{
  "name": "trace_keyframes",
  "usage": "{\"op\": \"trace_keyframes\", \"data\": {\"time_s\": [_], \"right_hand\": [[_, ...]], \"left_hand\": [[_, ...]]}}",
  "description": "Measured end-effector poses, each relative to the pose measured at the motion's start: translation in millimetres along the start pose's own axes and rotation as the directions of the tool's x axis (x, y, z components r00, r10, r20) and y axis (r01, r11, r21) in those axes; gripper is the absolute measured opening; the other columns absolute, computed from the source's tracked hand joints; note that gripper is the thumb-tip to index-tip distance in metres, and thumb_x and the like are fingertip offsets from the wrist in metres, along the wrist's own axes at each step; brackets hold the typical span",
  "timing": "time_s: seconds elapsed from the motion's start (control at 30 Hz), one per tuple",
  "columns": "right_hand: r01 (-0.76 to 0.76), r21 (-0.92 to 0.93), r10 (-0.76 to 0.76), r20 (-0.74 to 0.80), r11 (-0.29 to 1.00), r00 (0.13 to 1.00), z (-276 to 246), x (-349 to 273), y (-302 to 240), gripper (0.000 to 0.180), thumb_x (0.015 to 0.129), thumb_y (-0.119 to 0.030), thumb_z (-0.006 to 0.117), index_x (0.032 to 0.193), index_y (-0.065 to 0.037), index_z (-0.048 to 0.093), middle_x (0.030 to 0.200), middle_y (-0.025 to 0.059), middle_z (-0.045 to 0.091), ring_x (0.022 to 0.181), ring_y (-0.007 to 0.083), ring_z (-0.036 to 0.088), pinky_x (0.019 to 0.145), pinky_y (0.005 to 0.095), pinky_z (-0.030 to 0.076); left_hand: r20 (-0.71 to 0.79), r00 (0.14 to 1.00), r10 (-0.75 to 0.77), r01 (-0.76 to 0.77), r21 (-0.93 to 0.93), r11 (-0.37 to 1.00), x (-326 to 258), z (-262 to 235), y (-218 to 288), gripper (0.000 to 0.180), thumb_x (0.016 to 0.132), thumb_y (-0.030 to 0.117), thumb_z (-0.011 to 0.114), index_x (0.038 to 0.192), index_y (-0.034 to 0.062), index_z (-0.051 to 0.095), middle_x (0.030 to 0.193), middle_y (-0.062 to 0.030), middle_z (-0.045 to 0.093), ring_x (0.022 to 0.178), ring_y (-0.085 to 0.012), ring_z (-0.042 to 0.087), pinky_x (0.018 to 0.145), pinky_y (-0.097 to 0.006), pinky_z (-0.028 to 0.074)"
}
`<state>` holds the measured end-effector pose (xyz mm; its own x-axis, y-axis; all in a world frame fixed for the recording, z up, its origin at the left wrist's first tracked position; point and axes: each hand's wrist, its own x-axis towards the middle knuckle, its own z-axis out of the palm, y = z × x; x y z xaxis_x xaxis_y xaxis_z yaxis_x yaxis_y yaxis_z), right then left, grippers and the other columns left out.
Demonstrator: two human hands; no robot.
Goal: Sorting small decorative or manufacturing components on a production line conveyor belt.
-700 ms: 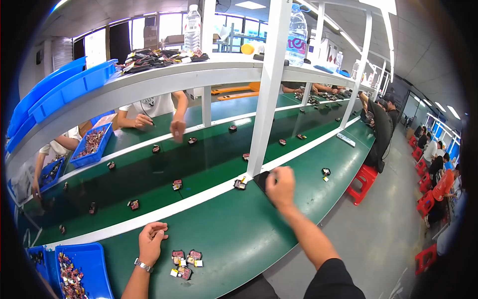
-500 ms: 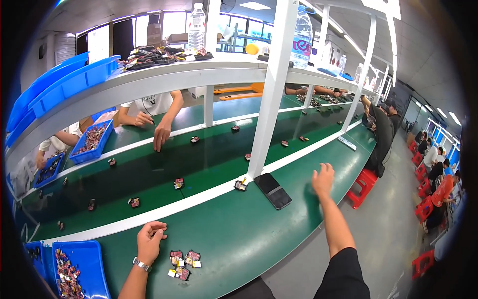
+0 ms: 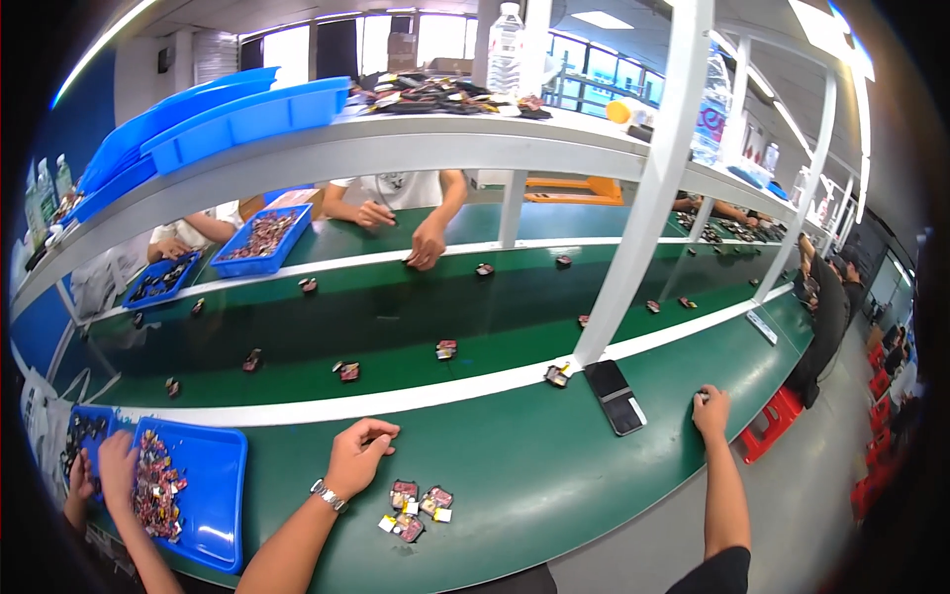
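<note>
My left hand (image 3: 362, 458), with a metal-banded watch (image 3: 329, 496) on its wrist, hovers over the green bench (image 3: 534, 475). Its fingers are loosely bent, thumb apart, and nothing shows in them. Just below lies a cluster of small red-and-black electronic modules (image 3: 406, 529) with yellow and white tabs. Farther right, my right hand (image 3: 712, 412) rests near the bench edge, fingers curled in; whatever they may hold is too small to name. Between the hands lie a black phone-like device (image 3: 616, 398) and a single module (image 3: 557, 375) by the white post.
A blue tray (image 3: 240, 495) of small parts stands at left, a co-worker's hand (image 3: 118, 463) beside it. Modules (image 3: 347, 371) dot the dark green belt (image 3: 396, 327). Across it, another person's hand (image 3: 428, 244) reaches down. A white post (image 3: 643, 188) and shelf (image 3: 416, 146) rise ahead.
The view has swung left, shifting the scene rightward. My right hand's spread fingers have curled in. A co-worker's hands have come into view at the left tray.
</note>
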<state>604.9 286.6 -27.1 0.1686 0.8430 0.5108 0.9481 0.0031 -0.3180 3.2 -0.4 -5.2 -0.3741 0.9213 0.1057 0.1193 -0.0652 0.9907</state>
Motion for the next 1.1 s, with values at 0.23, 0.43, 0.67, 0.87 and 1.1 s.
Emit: {"op": "trace_keyframes", "data": {"time_s": [0.23, 0.43, 0.67, 0.87, 1.1], "right_hand": [[0.256, 0.299, -0.291, 0.080, 0.919, 0.953, -75.9, -129.2, -130.3, 0.036, 0.072, -0.010, 0.074, 0.105, -0.002, 0.062, 0.100, 0.0158, 0.059, 0.093, 0.0331, 0.058, 0.083, 0.0394, 0.047], [0.456, 0.661, -0.721, 0.191, 0.596, 0.666, -80.4, -185.7, -262.9, 0.041, 0.072, -0.014, 0.078, 0.110, -0.005, 0.064, 0.112, 0.0147, 0.058, 0.106, 0.0333, 0.054, 0.091, 0.0401, 0.046], [0.576, 0.745, -0.936, 0.201, 0.338, 0.289, -53.2, -191.2, -385.7, 0.047, 0.078, -0.027, 0.074, 0.118, -0.007, 0.062, 0.115, 0.0132, 0.059, 0.108, 0.0311, 0.053, 0.092, 0.0422, 0.045], [0.318, 0.806, -0.824, 0.328, 0.499, 0.463, -9.0, -160.7, -473.1, 0.048, 0.082, -0.041, 0.070, 0.106, 0.000, 0.066, 0.103, 0.0203, 0.066, 0.097, 0.0349, 0.063, 0.086, 0.0424, 0.051], [0.309, 0.633, -0.638, 0.391, 0.710, 0.663, 64.4, -175.8, -554.2, 0.040, 0.079, -0.036, 0.074, 0.090, 0.001, 0.067, 0.093, 0.0200, 0.067, 0.092, 0.0357, 0.065, 0.081, 0.0448, 0.052]], "left_hand": [[0.011, 0.998, 0.062, -0.063, 0.202, 0.977, -2.5, 3.0, 2.5, 0.017, 0.090, 0.005, 0.059, 0.104, 0.0007, 0.068, 0.096, -0.0064, 0.071, 0.076, -0.0069, 0.064, 0.070, -0.023, 0.052], [0.049, 0.999, 0.009, -0.019, 0.201, 0.979, -3.6, -1.8, 10.3, 0.018, 0.091, 0.005, 0.059, 0.107, -0.0002, 0.067, 0.105, -0.0080, 0.070, 0.085, -0.0105, 0.064, 0.078, -0.025, 0.053], [0.158, 0.987, 0.021, -0.057, 0.222, 0.973, -6.8, -9.8, 7.8, 0.018, 0.092, 0.004, 0.058, 0.106, -0.0005, 0.067, 0.100, -0.0075, 0.071, 0.085, -0.0099, 0.065, 0.079, -0.026, 0.053], [0.074, 0.997, 0.031, -0.039, 0.104, 0.994, -8.1, -6.6, 11.6, 0.016, 0.094, 0.005, 0.056, 0.105, -0.0018, 0.064, 0.095, -0.0088, 0.071, 0.081, -0.0094, 0.064, 0.070, -0.024, 0.053], [-0.105, 0.994, 0.041, -0.047, -0.062, 0.997, -0.6, -6.6, -2.8, 0.013, 0.094, 0.005, 0.055, 0.105, -0.0007, 0.061, 0.095, -0.0089, 0.069, 0.071, -0.0081, 0.059, 0.060, -0.022, 0.049]]}}
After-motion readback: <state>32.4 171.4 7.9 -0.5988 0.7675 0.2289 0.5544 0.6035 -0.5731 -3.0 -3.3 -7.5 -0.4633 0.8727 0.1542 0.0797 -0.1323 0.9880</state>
